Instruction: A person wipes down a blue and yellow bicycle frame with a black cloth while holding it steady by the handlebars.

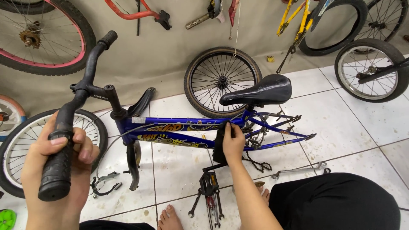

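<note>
A small blue bicycle frame (179,126) with yellow decals stands upright on the tiled floor, without wheels. My left hand (57,170) is wrapped around the near black handlebar grip (57,168). My right hand (233,142) grips a black part at the frame's middle, just below the black saddle (260,90). A loose chain (257,164) hangs under the rear stays. The black fork (133,164) rests on the floor.
A black-tyred wheel (221,81) leans on the wall behind the frame. Another wheel (30,140) lies at left, more wheels at upper left and right. Pliers and a pedal (208,196), a wrench (298,170) and a brake caliper (104,185) lie on the tiles. My bare foot (169,218) is below.
</note>
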